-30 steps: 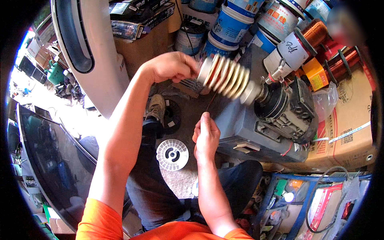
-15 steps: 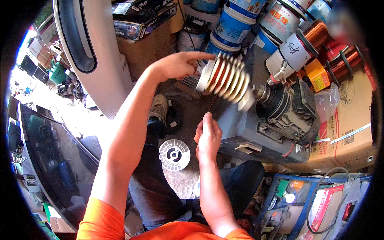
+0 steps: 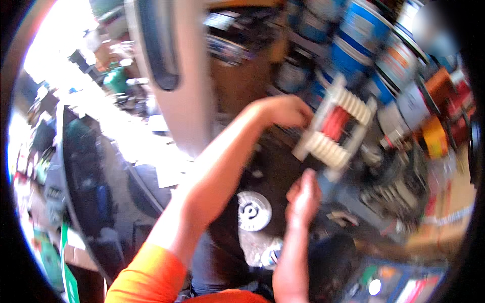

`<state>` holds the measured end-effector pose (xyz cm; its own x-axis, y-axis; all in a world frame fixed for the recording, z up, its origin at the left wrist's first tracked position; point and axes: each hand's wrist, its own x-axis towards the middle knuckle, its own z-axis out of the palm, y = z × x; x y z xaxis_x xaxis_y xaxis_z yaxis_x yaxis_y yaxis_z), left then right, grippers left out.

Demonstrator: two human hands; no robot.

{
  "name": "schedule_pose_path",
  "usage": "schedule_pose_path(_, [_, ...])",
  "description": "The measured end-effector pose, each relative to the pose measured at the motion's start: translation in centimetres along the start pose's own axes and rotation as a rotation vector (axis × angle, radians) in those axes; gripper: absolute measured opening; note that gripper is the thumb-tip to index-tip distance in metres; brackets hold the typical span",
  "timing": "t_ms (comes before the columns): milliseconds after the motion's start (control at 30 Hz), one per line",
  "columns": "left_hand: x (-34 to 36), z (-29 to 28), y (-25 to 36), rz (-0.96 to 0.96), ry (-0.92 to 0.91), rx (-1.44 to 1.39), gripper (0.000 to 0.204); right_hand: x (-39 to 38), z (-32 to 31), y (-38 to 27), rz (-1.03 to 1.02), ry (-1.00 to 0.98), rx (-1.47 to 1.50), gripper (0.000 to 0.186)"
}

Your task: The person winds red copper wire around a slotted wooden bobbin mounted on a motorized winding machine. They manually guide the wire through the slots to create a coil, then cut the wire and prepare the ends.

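Observation:
A cream ribbed winding former (image 3: 331, 151) stands tilted at the right of centre, with reddish copper wire (image 3: 334, 123) wound in its middle. My left hand (image 3: 287, 111) is beside its left flange, fingers bent and smeared by motion; whether they touch it I cannot tell. Below the former, my right hand (image 3: 304, 194) is closed with the thumb up. The thin wire that ran from the coil to this hand is lost in the blur. Behind the former, a dark motor-driven machine (image 3: 399, 177) shows only dimly.
On the floor between my legs lies a white slotted disc (image 3: 254, 211). Blue-and-white buckets (image 3: 364, 30) are stacked at the back right. A cardboard box (image 3: 444, 212) stands at right, a blue sectioned tray (image 3: 371, 270) at lower right. A tall pale casing (image 3: 174, 111) rises at left.
The whole view has shifted, with the scene sliding right and blurring. The former has turned, showing another side. My left hand's outstretched index finger is now bent; my right hand stays closed below.

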<state>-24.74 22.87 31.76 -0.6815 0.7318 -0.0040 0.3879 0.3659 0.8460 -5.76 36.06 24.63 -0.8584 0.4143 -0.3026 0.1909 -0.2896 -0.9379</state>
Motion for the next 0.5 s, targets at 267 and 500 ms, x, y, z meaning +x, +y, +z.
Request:
schedule_pose_path(267, [0.4, 2.0, 0.0, 0.123, 0.207, -0.168, 0.052, -3.1, 2.2, -2.0, -0.059, 0.093, 0.007, 0.041])
schedule_pose_path(500, [0.2, 1.5, 1.1, -0.041, -0.108, -0.453, 0.028, -3.3, 1.9, -2.8, -0.072, 0.127, -0.074, 0.042])
